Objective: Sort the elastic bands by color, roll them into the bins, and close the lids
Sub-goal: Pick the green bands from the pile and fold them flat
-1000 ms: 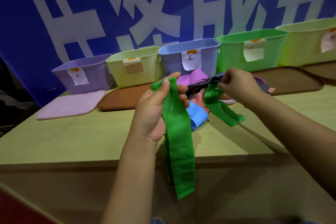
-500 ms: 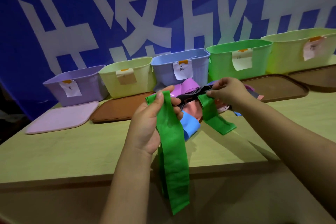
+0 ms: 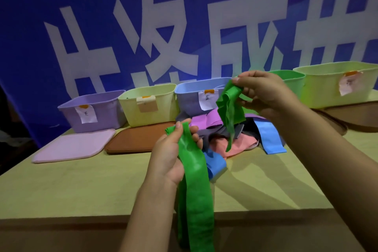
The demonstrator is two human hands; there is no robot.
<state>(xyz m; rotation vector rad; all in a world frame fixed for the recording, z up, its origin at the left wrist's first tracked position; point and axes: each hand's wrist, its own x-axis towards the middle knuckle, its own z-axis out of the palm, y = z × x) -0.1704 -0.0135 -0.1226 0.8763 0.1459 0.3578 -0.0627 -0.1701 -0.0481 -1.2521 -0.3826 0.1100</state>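
Note:
My left hand (image 3: pixel 169 155) grips the top of a long green elastic band (image 3: pixel 194 190) that hangs down past the table's front edge. My right hand (image 3: pixel 263 92) pinches a second green band (image 3: pixel 230 108) and holds it up above the pile of bands (image 3: pixel 235 137). The pile holds pink, purple, dark grey and blue bands, with one blue band (image 3: pixel 270 137) trailing to the right. Five open bins line the back: purple (image 3: pixel 92 108), pale yellow (image 3: pixel 149 104), blue (image 3: pixel 196 96), green (image 3: pixel 294 82) and light green (image 3: pixel 335 86).
A pink lid (image 3: pixel 71 147) and a brown lid (image 3: pixel 137 139) lie flat in front of the left bins. More brown lids (image 3: pixel 356 114) lie at the right. A blue banner with white characters (image 3: pixel 163 37) rises behind the bins. The table's front edge (image 3: pixel 81 219) runs close below my hands.
My right hand has lifted the second green band up off the pile, free of the dark band. My left hand keeps its grip on the long green band.

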